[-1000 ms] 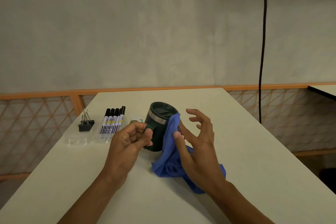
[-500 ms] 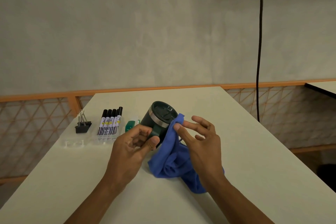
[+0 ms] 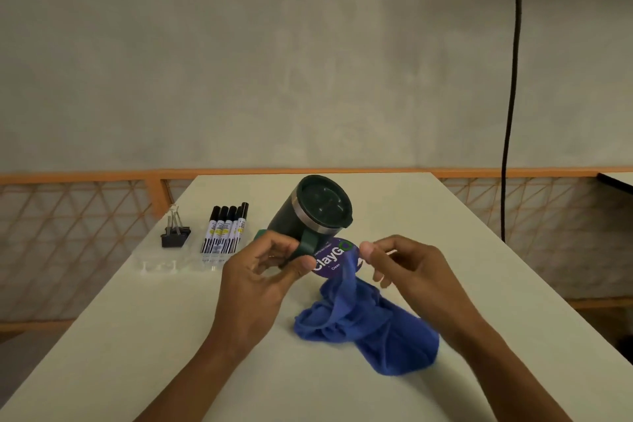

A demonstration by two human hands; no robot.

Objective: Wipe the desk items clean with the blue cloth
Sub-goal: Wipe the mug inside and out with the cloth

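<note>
Pale counter, grey wall behind: the mug sits tilted in the left grip, fingers curled round its handle, and the right grip pinches a corner of the cloth, the rest heaped below it. A hard wipe against that narrow handle hold could twist the mug loose toward the markers just beyond the left grip.

left grip curled, right grip pinching

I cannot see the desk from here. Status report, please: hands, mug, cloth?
Left hand grips green mug by handle, tilted. Right hand pinches blue cloth beside mug. Markers lie apart, clear of both.
</note>
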